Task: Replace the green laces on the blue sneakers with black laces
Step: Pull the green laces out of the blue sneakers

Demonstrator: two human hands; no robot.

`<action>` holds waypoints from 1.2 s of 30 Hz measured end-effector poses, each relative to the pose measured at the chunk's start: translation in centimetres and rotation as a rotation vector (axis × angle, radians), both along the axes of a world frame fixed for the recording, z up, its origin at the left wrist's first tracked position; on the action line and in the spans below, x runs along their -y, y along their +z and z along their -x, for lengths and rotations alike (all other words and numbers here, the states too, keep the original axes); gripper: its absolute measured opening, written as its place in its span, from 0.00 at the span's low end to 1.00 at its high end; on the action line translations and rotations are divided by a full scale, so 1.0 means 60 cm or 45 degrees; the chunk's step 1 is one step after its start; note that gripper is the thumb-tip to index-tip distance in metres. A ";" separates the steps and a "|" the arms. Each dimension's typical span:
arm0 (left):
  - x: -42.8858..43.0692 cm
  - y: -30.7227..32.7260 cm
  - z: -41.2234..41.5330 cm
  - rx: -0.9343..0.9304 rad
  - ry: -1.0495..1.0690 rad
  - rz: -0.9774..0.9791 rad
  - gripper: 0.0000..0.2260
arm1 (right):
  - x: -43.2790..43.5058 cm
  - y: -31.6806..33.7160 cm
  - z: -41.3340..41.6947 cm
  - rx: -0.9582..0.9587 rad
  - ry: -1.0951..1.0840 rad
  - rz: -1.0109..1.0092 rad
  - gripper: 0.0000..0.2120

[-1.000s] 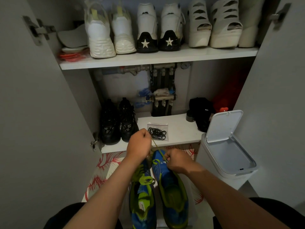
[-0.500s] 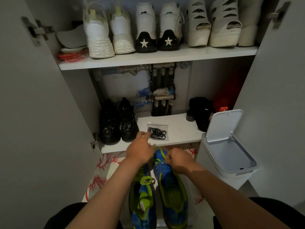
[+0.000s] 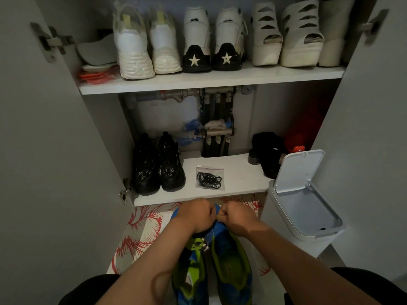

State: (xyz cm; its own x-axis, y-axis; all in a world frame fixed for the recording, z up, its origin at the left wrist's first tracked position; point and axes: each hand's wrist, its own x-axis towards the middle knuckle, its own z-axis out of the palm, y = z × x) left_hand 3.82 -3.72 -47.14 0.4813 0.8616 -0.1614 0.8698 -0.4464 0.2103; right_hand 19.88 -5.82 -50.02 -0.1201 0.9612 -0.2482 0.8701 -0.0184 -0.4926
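Two fists now meet over the blue sneakers (image 3: pixel 231 267) at six o'clock: the left hand (image 3: pixel 195 215), lifted a moment ago, has dropped beside the right hand (image 3: pixel 236 216), both pinching the green lace (image 3: pixel 218 217). Unlacing continues, I judge; the black laces (image 3: pixel 209 179) wait bagged at twelve o'clock.

Bin (image 3: pixel 321 233) just right of sneakers (image 3: pixel 231 267)

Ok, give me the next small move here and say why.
Probably draw the green lace free of the toe eyelets: left hand and right hand both pinch it over one blue sneaker, and the black laces lie bagged on the shelf.
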 end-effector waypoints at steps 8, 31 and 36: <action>-0.002 -0.003 0.009 -0.132 0.085 -0.160 0.09 | 0.004 -0.002 0.008 -0.111 -0.070 0.020 0.08; 0.001 0.007 0.055 0.145 0.205 0.065 0.19 | -0.002 0.013 0.069 0.180 -0.120 -0.013 0.10; 0.017 -0.001 0.048 0.302 0.182 0.161 0.14 | 0.001 0.028 0.066 -0.011 -0.227 -0.073 0.07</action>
State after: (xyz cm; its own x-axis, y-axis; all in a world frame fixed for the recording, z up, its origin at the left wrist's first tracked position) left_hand 0.94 -4.72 -47.19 0.3937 0.9035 -0.1694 0.8420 -0.2805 0.4608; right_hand 15.91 -5.88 -48.35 0.0512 0.9801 -0.1919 0.8514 -0.1433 -0.5047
